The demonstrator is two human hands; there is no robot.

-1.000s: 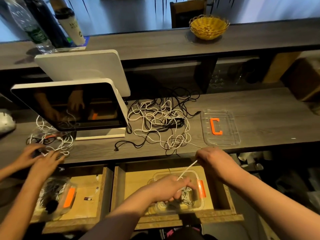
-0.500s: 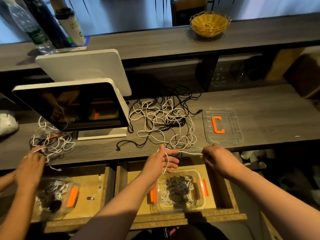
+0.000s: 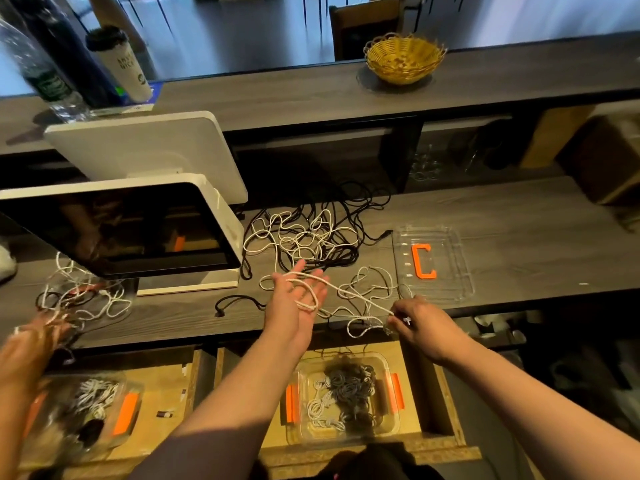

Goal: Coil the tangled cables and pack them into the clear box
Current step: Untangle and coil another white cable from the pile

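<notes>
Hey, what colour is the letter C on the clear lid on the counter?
Orange; the letter C on the clear lid shows plainly in the head view.

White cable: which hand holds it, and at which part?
The right hand pinches the white cable near its end; loops hang over the open left hand.

The dark wood-grain desk (image 3: 519, 237) carries a tangle of white and black cables (image 3: 304, 244), a clear lid (image 3: 450, 237) with an orange C to their right, a white-framed screen (image 3: 121, 230) at left, and another small cable tangle (image 3: 83, 296) beside its base.
</notes>
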